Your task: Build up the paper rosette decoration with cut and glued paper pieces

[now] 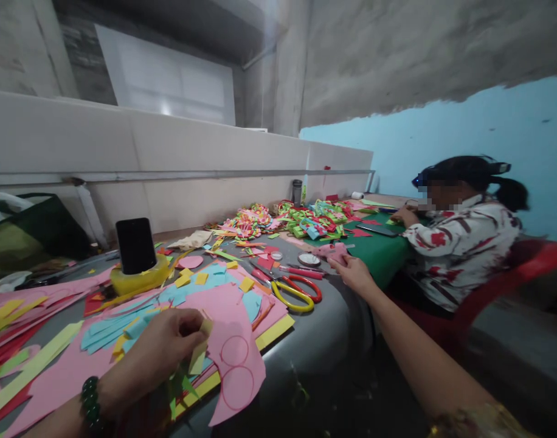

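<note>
My left hand [166, 344] is at the near table edge with its fingers pinched on a small yellow paper piece [200, 353], over a pink sheet with drawn circles [235, 365]. My right hand [354, 274] is stretched far out across the table and closes on a pink object [332, 252] beside a small round tin [309, 260]. Between the hands lie red-handled scissors [301, 284] and yellow-handled scissors [290, 298].
A phone [135, 245] stands in a yellow tape roll [137, 280]. Coloured paper scraps and sheets cover the grey table [315, 328]. Heaps of paper craft [306, 222] lie farther back. A seated person [456, 237] works at a green mat [379, 249] on the right.
</note>
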### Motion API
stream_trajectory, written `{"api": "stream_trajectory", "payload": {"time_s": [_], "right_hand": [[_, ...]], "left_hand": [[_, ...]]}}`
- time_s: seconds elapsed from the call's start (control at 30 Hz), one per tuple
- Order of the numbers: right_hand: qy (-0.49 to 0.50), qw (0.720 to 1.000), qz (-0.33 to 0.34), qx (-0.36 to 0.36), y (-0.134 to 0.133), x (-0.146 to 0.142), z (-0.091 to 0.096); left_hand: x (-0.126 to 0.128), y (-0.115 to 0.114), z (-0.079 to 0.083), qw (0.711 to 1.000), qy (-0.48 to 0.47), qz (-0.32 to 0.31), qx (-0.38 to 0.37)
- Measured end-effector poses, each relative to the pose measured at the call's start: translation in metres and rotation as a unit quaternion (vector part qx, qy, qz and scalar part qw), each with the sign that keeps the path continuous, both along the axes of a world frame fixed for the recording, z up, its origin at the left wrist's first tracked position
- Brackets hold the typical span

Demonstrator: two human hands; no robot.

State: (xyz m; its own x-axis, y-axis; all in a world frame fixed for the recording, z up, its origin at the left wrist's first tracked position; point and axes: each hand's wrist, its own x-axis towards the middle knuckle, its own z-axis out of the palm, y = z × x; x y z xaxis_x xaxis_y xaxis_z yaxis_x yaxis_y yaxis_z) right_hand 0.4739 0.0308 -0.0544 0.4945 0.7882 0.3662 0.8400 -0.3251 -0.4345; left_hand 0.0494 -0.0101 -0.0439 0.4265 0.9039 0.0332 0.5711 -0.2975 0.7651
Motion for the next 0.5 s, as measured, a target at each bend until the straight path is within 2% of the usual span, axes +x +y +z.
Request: {"api": "stream_trajectory", "payload": {"time_s": [0.13, 0.3, 0.4, 0.5], "right_hand": [[0.005, 1.000, 0.002, -0.004, -0.002, 0.005, -0.002], [0.018, 0.999, 0.024, -0.012, 0.002, 0.009, -0.001], [0.024, 0.999, 0.034, 0.001, 0.001, 0.012, 0.000], [0.024, 0.999, 0.031, 0.037, -0.003, 0.015, 0.000]], "left_hand": [[-0.004, 0.001, 0.008, 0.992, -0.108, 0.034, -0.050], [-0.009, 0.006, 0.012, 0.957, -0.259, 0.086, -0.097], [-0.012, 0.007, 0.012, 0.942, -0.298, 0.110, -0.108], [-0.015, 0.007, 0.012, 0.939, -0.306, 0.112, -0.112]]}}
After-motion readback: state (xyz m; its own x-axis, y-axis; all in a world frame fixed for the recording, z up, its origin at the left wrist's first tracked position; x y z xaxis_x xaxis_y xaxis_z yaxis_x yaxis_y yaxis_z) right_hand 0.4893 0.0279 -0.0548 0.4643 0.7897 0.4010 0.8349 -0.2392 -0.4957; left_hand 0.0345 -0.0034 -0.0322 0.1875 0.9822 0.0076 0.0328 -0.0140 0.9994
